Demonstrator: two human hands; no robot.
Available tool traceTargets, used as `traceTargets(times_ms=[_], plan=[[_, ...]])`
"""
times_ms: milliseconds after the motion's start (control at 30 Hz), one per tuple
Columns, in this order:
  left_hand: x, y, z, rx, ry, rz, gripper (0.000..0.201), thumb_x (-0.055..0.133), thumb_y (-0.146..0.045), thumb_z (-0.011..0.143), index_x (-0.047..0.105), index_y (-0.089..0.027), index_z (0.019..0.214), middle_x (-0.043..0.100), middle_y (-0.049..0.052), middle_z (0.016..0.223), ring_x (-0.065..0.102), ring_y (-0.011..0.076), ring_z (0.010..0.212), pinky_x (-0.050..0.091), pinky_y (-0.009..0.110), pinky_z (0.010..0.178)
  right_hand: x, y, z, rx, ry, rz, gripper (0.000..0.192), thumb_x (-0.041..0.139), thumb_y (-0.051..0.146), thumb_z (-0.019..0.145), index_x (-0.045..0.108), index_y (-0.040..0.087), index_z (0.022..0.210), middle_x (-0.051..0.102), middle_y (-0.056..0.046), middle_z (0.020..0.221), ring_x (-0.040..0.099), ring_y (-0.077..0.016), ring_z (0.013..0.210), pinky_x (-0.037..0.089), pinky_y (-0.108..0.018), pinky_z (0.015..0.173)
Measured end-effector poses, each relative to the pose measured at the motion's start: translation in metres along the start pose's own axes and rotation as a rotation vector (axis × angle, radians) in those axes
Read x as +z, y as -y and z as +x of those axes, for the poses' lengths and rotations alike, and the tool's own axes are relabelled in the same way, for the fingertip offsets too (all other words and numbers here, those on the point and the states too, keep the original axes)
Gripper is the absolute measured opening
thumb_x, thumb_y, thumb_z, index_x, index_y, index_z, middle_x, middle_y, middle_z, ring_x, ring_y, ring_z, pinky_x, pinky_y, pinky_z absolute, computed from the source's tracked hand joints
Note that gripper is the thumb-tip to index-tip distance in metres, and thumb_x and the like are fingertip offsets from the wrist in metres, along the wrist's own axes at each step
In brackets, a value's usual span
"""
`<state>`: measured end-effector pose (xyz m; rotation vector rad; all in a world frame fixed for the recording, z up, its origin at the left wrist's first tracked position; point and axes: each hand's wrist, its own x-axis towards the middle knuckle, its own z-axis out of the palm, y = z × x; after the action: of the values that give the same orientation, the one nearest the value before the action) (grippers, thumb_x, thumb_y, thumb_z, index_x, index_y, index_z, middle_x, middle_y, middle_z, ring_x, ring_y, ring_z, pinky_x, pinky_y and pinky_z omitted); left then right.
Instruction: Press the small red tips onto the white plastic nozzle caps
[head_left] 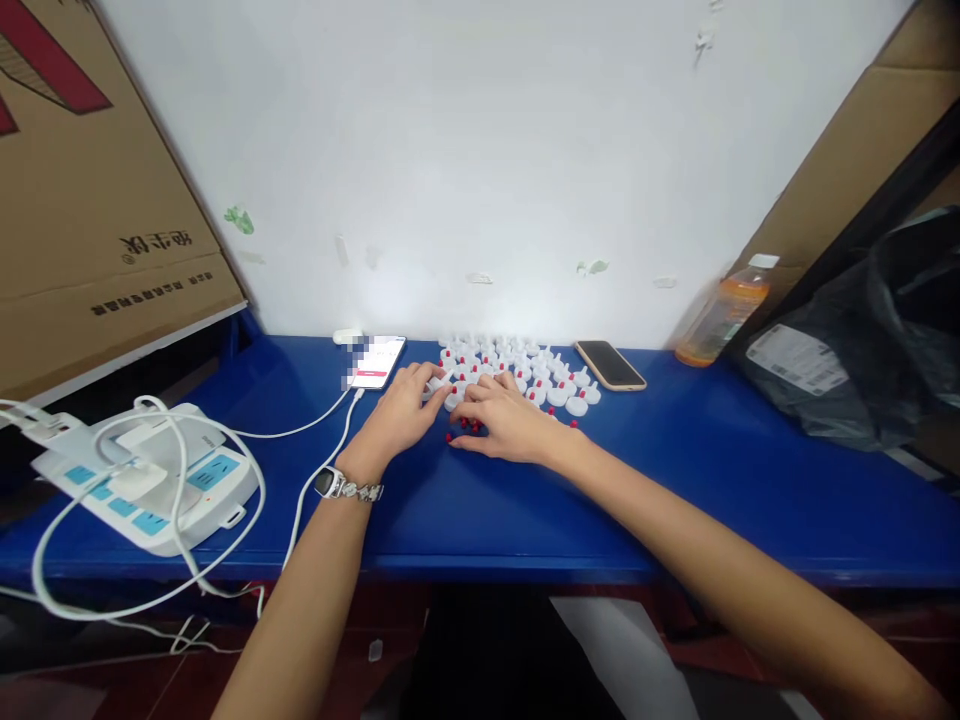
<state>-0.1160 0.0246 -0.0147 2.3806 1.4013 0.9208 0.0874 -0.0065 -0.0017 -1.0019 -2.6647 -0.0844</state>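
Observation:
My left hand (pixel 406 408), wearing a watch on its wrist, is closed with thumb and forefinger around a white nozzle cap (pixel 439 382). My right hand (pixel 504 420) reaches in from the right with thumb and fingers apart, over a small pile of red tips (pixel 471 425). One red tip (pixel 448 437) lies right by its thumb. Behind both hands spreads a group of round white nozzle caps (pixel 577 405), several of them topped with a red tip. My right hand partly hides the pile.
Left on the blue table (pixel 480 520) are a charging phone (pixel 381 360) and a power strip (pixel 161 490) with looping white cables. To the right lie another phone (pixel 609 364), an orange drink bottle (pixel 721 315) and a black plastic bag (pixel 862 330). A white wall (pixel 480 170) stands behind.

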Motion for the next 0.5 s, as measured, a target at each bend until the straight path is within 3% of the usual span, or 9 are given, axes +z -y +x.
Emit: traceTargets(times_ms=[267, 400, 500], plan=[[0.001, 0.005, -0.003, 0.004, 0.007, 0.008, 0.029, 0.046, -0.042, 0.098, 0.058, -0.019, 0.111, 0.062, 0.009, 0.109, 0.059, 0.0247, 0.099, 0.05, 0.041, 0.084, 0.013, 0.002, 0.009, -0.031, -0.026, 0.042, 0.013, 0.061, 0.029, 0.095, 0.067, 0.02, 0.088, 0.066, -0.006, 0.092, 0.049, -0.022, 0.094, 0.028, -0.038, 0.085], [0.005, -0.001, -0.004, 0.038, 0.009, -0.001, 0.031, 0.043, -0.044, 0.099, 0.056, -0.02, 0.113, 0.061, 0.009, 0.11, 0.058, 0.0245, 0.101, 0.048, 0.043, 0.091, 0.001, -0.008, 0.003, 0.137, -0.211, 0.212, 0.013, 0.061, 0.029, 0.092, 0.065, 0.02, 0.084, 0.068, -0.004, 0.088, 0.054, -0.0216, 0.094, 0.032, -0.04, 0.09], [0.011, -0.013, -0.005, 0.074, 0.011, -0.052, 0.034, 0.036, -0.047, 0.102, 0.053, -0.021, 0.115, 0.06, 0.009, 0.112, 0.058, 0.0241, 0.105, 0.048, 0.042, 0.092, -0.007, -0.022, -0.004, 0.346, -0.389, 0.496, 0.015, 0.06, 0.033, 0.091, 0.065, 0.019, 0.086, 0.07, -0.004, 0.085, 0.061, -0.0187, 0.084, 0.041, -0.036, 0.085]])
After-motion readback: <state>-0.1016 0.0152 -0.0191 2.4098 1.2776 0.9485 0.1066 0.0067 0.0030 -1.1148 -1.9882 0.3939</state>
